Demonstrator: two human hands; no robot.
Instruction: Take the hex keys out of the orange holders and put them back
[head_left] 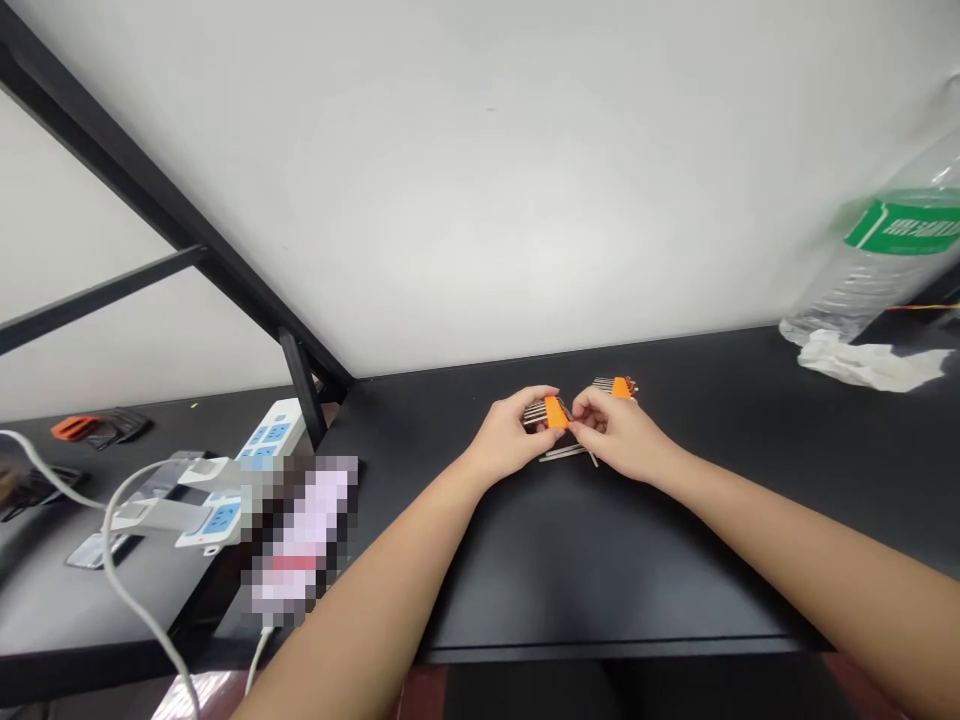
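Observation:
My left hand [510, 432] is closed around an orange hex key holder [556, 412], with several metal hex keys [534, 413] sticking out of it to the left. Thumb and fingers of my right hand [616, 432] pinch at the holder's right side, where the short bent ends of the keys are; the fingertips partly hide what they grip, seemingly a hex key. On the table below lie a few loose hex keys [562, 453], partly behind my right hand. A second orange holder [621, 387] with keys in it rests just beyond that hand.
The black table [600, 570] meets a white wall behind. At the right stand a large plastic bottle with a green label [911, 228] and crumpled white tissue [870, 362]. Leftward are a black metal frame [296, 385], a power strip [266, 440] with white cables and a blurred-out phone-like object [307, 530].

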